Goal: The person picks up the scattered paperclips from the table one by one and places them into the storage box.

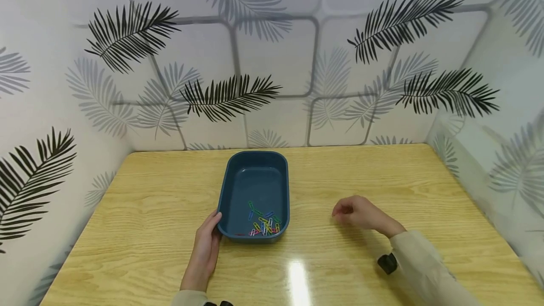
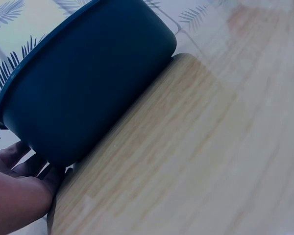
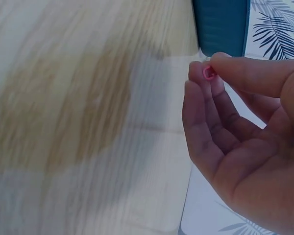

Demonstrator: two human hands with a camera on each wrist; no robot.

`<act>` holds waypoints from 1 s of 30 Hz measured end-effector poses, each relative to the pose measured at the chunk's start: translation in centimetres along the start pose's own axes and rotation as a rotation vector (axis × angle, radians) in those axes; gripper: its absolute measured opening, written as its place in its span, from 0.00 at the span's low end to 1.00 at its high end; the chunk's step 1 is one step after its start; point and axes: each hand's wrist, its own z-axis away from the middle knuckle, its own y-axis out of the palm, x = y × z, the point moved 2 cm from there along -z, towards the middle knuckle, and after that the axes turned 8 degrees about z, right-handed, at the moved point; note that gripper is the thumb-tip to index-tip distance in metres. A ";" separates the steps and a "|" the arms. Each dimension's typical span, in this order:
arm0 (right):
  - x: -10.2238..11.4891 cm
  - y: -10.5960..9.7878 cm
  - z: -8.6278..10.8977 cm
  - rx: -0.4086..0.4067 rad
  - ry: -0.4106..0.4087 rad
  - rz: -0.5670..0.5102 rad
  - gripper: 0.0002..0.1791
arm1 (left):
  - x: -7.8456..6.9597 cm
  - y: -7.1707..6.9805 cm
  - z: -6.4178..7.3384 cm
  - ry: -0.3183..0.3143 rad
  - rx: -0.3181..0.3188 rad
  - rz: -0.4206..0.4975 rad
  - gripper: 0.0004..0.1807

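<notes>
A dark blue plastic bin (image 1: 259,183) with rounded corners sits on the wooden table. Several coloured paper clips (image 1: 264,226) lie in its near end: yellow, green, blue, white and red. My left hand (image 1: 206,244) grips the bin's near left corner, thumb at the rim and fingers against the outer wall, as the left wrist view also shows. To the right of the bin, my right hand (image 1: 361,212) is held over the table. In the right wrist view, its thumb and fingertips pinch a small pink paper clip (image 3: 208,73), partly hidden by the thumb.
The light wood table (image 1: 161,188) runs back to a wall (image 1: 276,60) covered in leaf-patterned sheeting. Similar sheeting hangs along both sides. A glare spot (image 1: 299,282) shines near the table's front. A black strap piece (image 1: 387,263) sits at the right sleeve.
</notes>
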 end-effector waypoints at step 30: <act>6.7 -2.0 -4.7 -0.028 -0.015 0.103 0.04 | 0.0 0.0 0.0 -0.006 0.003 -0.017 0.33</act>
